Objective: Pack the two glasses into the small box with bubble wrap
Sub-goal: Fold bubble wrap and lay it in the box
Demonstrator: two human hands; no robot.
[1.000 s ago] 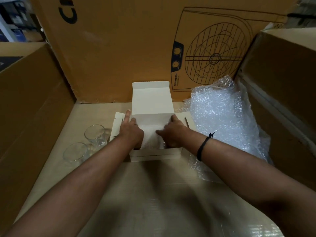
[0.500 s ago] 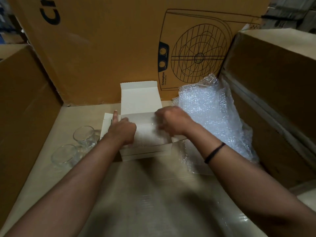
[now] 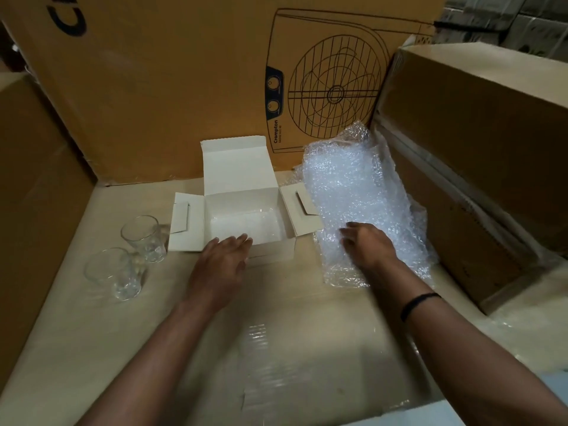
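**Hands flat, glasses outside the box**

Left hand (image 3: 219, 265) is lying straight-fingered against the small box (image 3: 242, 192), hiding part of its front wall. Right hand (image 3: 365, 245) is resting flat on the bubble wrap (image 3: 353, 186), fingertips blurred. Far glass (image 3: 140, 238) and near glass (image 3: 112, 273) are standing left of the box.

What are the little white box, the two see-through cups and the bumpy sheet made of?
The small box looks like thin white cardboard, matt, with creased folds and flaps. The far glass and the near glass look like clear glass, shiny, the surface showing through them; clear plastic is possible. The bubble wrap looks like soft clear plastic film, glossy, crumpled, full of small air bubbles.
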